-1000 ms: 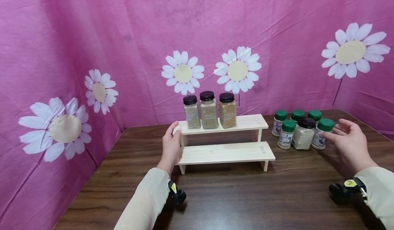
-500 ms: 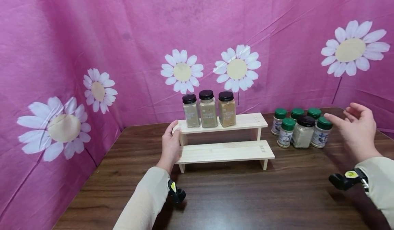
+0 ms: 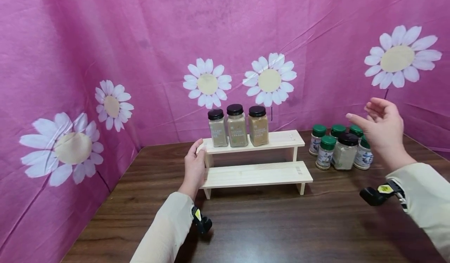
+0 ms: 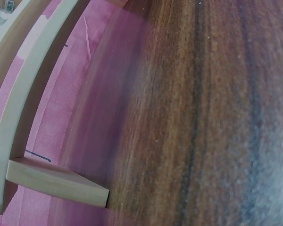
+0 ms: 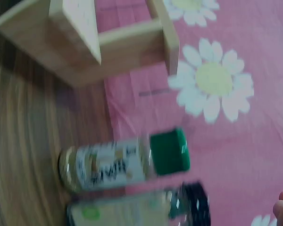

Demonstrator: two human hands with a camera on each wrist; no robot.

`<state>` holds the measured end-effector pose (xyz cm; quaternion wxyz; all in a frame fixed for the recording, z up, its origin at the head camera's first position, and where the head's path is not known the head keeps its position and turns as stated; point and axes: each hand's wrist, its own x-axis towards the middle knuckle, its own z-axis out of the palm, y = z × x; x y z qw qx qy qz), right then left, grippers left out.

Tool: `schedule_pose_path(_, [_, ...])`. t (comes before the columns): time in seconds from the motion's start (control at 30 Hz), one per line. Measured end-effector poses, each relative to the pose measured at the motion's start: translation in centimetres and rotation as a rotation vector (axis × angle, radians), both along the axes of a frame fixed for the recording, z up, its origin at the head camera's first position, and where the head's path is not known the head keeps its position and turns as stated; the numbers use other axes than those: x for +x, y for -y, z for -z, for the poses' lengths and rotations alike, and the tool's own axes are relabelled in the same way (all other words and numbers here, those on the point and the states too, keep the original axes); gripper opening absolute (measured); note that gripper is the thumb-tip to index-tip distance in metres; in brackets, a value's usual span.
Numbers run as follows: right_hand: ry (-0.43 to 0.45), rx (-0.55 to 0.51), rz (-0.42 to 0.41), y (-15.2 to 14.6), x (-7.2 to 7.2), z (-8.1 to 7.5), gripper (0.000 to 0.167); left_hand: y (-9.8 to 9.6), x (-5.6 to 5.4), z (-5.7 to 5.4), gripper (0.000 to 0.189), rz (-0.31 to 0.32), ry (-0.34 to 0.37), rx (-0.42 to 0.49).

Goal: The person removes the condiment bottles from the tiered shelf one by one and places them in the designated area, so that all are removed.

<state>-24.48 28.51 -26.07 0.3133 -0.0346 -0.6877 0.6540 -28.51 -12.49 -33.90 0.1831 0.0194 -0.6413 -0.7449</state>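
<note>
My left hand [image 3: 194,169] holds the left end of a two-tier light wooden rack [image 3: 260,174], thumb at its near side. Along the upper shelf stand three black-lidded spice jars: one at left [image 3: 218,132], one in the middle [image 3: 238,129], one at right [image 3: 258,129]. My right hand [image 3: 386,134], fingers apart and holding nothing, is raised above and beside a group of spice bottles. In that group a black-lidded jar [image 3: 343,156] stands among several green-capped bottles [image 3: 325,157]; the right hand partly covers the rightmost one. The right wrist view shows a green-capped bottle [image 5: 111,165] sideways.
The brown wood-grain table [image 3: 246,228] carries everything. Behind it hangs a pink cloth [image 3: 158,40] printed with white daisies. In the left wrist view a rack leg [image 4: 56,183] shows close to the table surface.
My right hand has lifted from beside the rightmost green-capped bottle, first outward, then up and left over the group. My left hand stays on the rack; the jars stand where they were.
</note>
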Motion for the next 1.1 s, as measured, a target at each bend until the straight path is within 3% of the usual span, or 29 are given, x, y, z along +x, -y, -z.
schedule_pose_path(0.1, [-0.048, -0.029, -0.064, 1.4, -0.2, -0.3, 0.051, 0.0, 0.0, -0.1, 0.037, -0.002, 0.002, -0.003])
schedule_pose_path(0.33, [0.011, 0.239, -0.059, 4.8, -0.6, -0.6, 0.055, 0.0, 0.1, 0.0, 0.037, -0.003, 0.007, -0.011])
schedule_pose_path(0.47, [0.042, 0.323, -0.087, 6.5, -0.8, -0.9, 0.064, 0.0, 0.1, 0.0, 0.037, -0.004, -0.009, -0.014])
schedule_pose_path(0.73, [0.021, 0.317, -0.206, 10.0, -1.0, -0.9, 0.068, 0.2, 0.0, 0.0, 0.038, -0.006, -0.015, -0.014])
schedule_pose_path(1.1, [0.042, 0.252, -0.355, 14.3, -1.4, 0.7, 0.071, 0.1, 0.0, 0.2, 0.038, -0.002, -0.011, -0.014])
